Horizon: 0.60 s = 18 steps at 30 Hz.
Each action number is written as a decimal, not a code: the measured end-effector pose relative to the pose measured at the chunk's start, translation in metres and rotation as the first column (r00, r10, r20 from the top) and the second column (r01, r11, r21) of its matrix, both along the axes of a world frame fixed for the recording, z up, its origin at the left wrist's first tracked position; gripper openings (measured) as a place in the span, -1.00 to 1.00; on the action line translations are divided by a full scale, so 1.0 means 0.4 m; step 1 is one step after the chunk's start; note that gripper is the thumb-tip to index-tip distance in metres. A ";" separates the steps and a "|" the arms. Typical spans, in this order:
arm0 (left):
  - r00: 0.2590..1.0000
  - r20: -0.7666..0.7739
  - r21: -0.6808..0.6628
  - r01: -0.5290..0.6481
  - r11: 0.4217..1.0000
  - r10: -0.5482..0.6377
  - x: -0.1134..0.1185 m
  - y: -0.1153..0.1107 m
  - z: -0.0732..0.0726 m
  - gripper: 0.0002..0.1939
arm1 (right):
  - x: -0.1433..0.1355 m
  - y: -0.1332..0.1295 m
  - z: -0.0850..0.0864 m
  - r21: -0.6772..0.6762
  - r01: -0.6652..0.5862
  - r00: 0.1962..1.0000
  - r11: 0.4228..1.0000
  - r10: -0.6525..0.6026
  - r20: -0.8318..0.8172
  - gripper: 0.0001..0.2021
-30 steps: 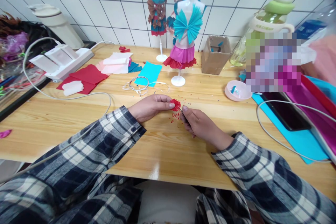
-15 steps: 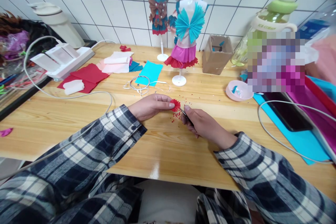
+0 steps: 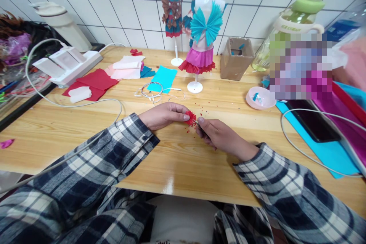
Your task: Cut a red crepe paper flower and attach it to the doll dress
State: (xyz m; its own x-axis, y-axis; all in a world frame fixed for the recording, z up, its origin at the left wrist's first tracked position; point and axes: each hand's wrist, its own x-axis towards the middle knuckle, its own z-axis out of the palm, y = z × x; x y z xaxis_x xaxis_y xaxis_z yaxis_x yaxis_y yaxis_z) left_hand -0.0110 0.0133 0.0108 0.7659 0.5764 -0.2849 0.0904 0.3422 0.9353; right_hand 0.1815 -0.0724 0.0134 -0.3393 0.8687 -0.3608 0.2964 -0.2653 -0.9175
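Note:
Between thumb and fingers, my left hand (image 3: 167,116) pinches a small red fringed paper piece (image 3: 191,117) above the middle of the wooden table (image 3: 177,160). My right hand (image 3: 219,133) is wrapped round a small dark metal tool (image 3: 202,128), which looks like scissors; most of it is hidden by the fingers. Its tip touches or nearly touches the right edge of the red piece. Tiny red scraps lie on the table around and below the piece.
Dress forms in paper outfits (image 3: 206,26) stand behind, beside a cardboard box (image 3: 236,59). A pink bowl (image 3: 260,98) and phone (image 3: 313,120) are at right. Left are red paper (image 3: 98,82), a power strip (image 3: 68,66) and a cable. Blue paper (image 3: 162,78) lies beyond my hands.
My right hand has shifted slightly left, bringing the tool closer to the red piece. My left hand and the red piece have barely moved.

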 end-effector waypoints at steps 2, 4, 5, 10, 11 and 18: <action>1.000 0.001 0.010 0.001 1.000 -0.001 0.000 0.000 0.000 -0.85 | 0.001 0.001 0.000 0.011 -0.008 1.000 1.000 0.008 -0.004 -0.51; 1.000 0.002 0.012 0.003 1.000 -0.003 0.000 0.000 0.001 -0.85 | 0.001 0.002 0.000 0.018 -0.016 1.000 1.000 0.016 -0.006 -0.52; 1.000 0.004 0.009 0.005 1.000 -0.005 0.001 0.001 0.000 -0.85 | 0.002 0.003 0.000 0.020 -0.020 1.000 1.000 0.020 -0.004 -0.52; 1.000 -0.003 0.012 0.005 1.000 -0.005 0.001 0.002 -0.001 -0.86 | 0.005 0.004 0.000 0.047 -0.046 0.999 0.998 0.045 0.020 -0.51; 1.000 -0.006 0.013 0.004 1.000 -0.004 0.001 0.002 -0.002 -0.85 | 0.006 0.005 0.000 0.056 -0.054 0.998 0.997 0.053 0.025 -0.51; 1.000 -0.011 0.023 -0.014 1.000 0.014 0.002 0.001 0.001 -0.85 | 0.005 0.004 -0.004 0.017 -0.026 1.000 1.000 0.026 0.004 -0.49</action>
